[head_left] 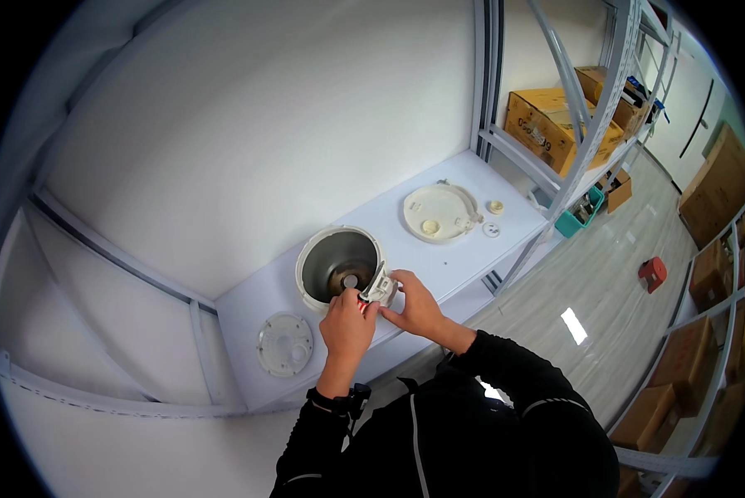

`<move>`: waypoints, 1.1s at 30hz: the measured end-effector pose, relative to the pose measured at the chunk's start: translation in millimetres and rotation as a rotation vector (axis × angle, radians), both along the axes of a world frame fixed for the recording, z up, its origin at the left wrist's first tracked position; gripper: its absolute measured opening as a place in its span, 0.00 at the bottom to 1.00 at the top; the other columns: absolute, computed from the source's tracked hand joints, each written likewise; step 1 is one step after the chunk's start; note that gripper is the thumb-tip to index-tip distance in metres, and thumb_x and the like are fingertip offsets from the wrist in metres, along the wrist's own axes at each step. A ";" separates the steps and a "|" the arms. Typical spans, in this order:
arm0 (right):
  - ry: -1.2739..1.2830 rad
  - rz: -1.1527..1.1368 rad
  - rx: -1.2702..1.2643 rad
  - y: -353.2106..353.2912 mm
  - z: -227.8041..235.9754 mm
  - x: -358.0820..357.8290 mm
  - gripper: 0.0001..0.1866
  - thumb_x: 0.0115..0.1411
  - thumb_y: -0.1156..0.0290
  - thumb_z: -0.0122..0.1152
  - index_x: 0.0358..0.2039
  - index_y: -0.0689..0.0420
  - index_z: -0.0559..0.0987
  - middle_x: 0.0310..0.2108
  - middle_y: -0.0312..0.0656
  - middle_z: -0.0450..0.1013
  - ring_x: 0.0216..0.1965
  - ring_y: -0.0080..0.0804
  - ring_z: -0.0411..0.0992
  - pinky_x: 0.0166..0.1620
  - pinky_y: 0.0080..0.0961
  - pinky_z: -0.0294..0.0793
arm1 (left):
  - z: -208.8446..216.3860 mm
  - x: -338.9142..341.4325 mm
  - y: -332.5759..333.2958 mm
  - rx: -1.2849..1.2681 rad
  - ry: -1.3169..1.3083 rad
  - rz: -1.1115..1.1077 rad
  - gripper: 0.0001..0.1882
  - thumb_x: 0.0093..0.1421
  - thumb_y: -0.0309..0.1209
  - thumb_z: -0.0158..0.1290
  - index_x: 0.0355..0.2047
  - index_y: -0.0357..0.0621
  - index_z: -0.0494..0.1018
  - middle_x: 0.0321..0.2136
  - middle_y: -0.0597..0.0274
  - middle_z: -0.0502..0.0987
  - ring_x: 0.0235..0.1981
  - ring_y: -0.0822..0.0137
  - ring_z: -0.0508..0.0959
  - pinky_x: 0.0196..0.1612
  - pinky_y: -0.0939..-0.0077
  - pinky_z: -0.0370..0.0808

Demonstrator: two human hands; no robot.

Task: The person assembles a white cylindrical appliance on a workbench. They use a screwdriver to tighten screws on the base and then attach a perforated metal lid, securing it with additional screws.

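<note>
A rice cooker body point(308, 303) stands upright on a white shelf board, its top uncovered and its grey metal inside showing. At its near right side, a white plastic panel point(381, 288) sits tilted away from the wall. My right hand point(420, 311) grips this panel by its outer edge, with thumb and fingers around it. My left hand point(346, 326) is closed at the cooker's near rim, beside the panel. A small red bit point(362, 305) shows at its fingertips; its kind is too hidden to tell.
A round whitish plate point(285, 344) lies left of the cooker. Farther right lies a cream lid piece point(449, 217) with a small round cap point(430, 227) on it. Two more small round parts point(494, 207) lie beside it. Shelf posts point(588, 153) and cardboard boxes point(547, 129) stand at the right.
</note>
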State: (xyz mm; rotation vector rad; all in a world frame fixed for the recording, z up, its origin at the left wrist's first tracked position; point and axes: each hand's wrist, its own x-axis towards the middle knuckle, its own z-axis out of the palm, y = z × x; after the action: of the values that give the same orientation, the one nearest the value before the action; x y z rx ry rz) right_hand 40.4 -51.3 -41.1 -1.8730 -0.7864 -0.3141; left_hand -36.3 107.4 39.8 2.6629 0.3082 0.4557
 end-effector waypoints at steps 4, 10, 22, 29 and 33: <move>0.024 -0.016 0.009 -3.4 -2.3 1.9 0.40 0.51 0.64 0.80 0.60 0.62 0.68 0.54 0.54 0.72 0.54 0.55 0.74 0.53 0.42 0.78 | 3.7 1.7 -3.1 -0.034 0.000 0.000 0.23 0.54 0.46 0.70 0.41 0.47 0.75 0.35 0.53 0.82 0.39 0.47 0.83 0.38 0.50 0.79; 0.105 -0.058 -0.019 -23.3 -5.9 8.8 0.41 0.52 0.64 0.78 0.62 0.63 0.67 0.55 0.55 0.71 0.55 0.53 0.75 0.54 0.40 0.80 | 3.6 1.7 -1.2 -0.037 0.007 0.031 0.24 0.51 0.47 0.72 0.41 0.47 0.76 0.36 0.55 0.82 0.40 0.49 0.83 0.38 0.52 0.79; 0.436 0.008 -0.031 -74.3 -64.3 54.0 0.36 0.52 0.65 0.76 0.58 0.57 0.67 0.53 0.56 0.74 0.53 0.54 0.77 0.56 0.42 0.78 | -0.5 -0.4 56.2 -0.063 -0.129 -0.127 0.23 0.47 0.39 0.76 0.39 0.46 0.78 0.38 0.59 0.84 0.41 0.54 0.84 0.40 0.62 0.81; 0.302 -0.088 -0.326 -76.3 -71.3 62.1 0.28 0.47 0.66 0.79 0.45 0.56 0.72 0.52 0.51 0.76 0.51 0.55 0.75 0.50 0.44 0.76 | -1.7 -2.2 55.5 -0.069 -0.172 -0.144 0.22 0.47 0.36 0.76 0.38 0.46 0.79 0.39 0.62 0.84 0.45 0.57 0.84 0.40 0.65 0.81; 0.112 -0.125 -0.401 -77.2 -74.2 65.4 0.26 0.45 0.63 0.81 0.41 0.55 0.76 0.54 0.47 0.76 0.55 0.52 0.73 0.54 0.44 0.73 | -4.8 -0.5 56.7 -0.058 -0.201 -0.157 0.21 0.47 0.36 0.76 0.37 0.46 0.78 0.39 0.64 0.84 0.46 0.58 0.84 0.39 0.65 0.82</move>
State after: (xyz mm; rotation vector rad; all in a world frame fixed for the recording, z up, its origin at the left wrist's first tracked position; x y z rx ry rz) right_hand 105.8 -128.5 -115.3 -2.3002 -0.6932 -0.1327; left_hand -36.9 164.1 34.9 2.5349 0.0503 0.6464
